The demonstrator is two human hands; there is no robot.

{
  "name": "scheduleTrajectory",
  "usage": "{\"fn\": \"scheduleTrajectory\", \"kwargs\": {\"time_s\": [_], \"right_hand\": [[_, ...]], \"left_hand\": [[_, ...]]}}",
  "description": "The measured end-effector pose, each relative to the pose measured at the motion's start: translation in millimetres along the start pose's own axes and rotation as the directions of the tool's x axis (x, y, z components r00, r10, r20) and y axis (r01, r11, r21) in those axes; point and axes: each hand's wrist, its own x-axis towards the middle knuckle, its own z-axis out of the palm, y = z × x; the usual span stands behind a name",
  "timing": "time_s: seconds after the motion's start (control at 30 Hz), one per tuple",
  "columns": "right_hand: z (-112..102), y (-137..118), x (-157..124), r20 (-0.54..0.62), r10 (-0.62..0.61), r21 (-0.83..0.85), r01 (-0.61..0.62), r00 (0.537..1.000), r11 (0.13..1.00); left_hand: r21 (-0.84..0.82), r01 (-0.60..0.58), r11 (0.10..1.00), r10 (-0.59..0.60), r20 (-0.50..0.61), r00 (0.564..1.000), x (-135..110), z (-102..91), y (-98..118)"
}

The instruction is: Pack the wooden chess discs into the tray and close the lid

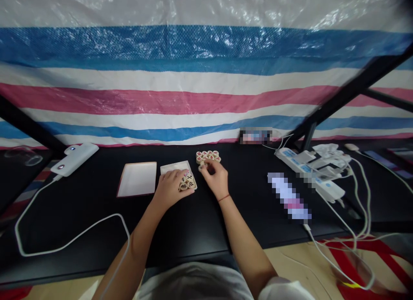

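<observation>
Your left hand (171, 189) lies over a shallow white tray (170, 167), its fingers (182, 175) curved down onto a small heap of round wooden xiangqi pieces (186, 184) marked with black characters; you cannot tell from this view whether they grip any piece. Your right hand (214, 174) is just to the right, its fingers (206, 163) closed in a pinch on a single wooden piece (201, 167). That piece sits at the near edge of a tight cluster of red-character pieces (208, 156), which lies directly on the black bench (232, 222) just beyond the tray's far right corner. A red-rimmed white box lid (137, 179) lies just left of the tray. Farther left is a white power bank (75, 159) with its cable; to the right, a white power strip (309, 171) is crowded with plugs and cords. A striped tarpaulin (206, 97) hangs behind the bench.
</observation>
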Motion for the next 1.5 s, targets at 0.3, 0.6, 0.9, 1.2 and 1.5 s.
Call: {"fn": "scheduleTrajectory", "kwargs": {"time_s": [0.3, 0.6, 0.9, 1.2, 1.5], "right_hand": [[7.6, 25.1, -2.9, 0.159, 0.035, -0.251, 0.007, 0.987, 0.968], [14.8, 36.9, -1.9, 0.154, 0.017, -0.283, 0.028, 0.988, 0.959], [5.3, 12.4, -2.1, 0.053, -0.040, -0.108, 0.046, 0.998, 0.993], [14.9, -13.1, -10.6, 0.481, -0.003, -0.115, 0.067, 0.877, 0.991], [17.5, -10.6, -13.2, 0.450, 0.038, -0.121, 0.018, 0.892, 0.992]], "left_hand": [[-0.055, -0.036, 0.998, 0.043, 0.129, 0.991, 2.9, 5.5, -9.5], [-0.128, -0.065, 0.990, 0.081, 0.120, 0.989, 4.5, 3.2, -19.2], [-0.109, -0.130, 0.986, 0.136, 0.052, 0.989, 6.4, -8.8, -25.1], [0.025, 0.062, 0.998, -0.061, -0.045, 0.997, 3.1, -5.9, -33.1], [0.099, 0.105, 0.990, -0.105, -0.008, 0.994, -1.3, -9.8, -27.1]]}}
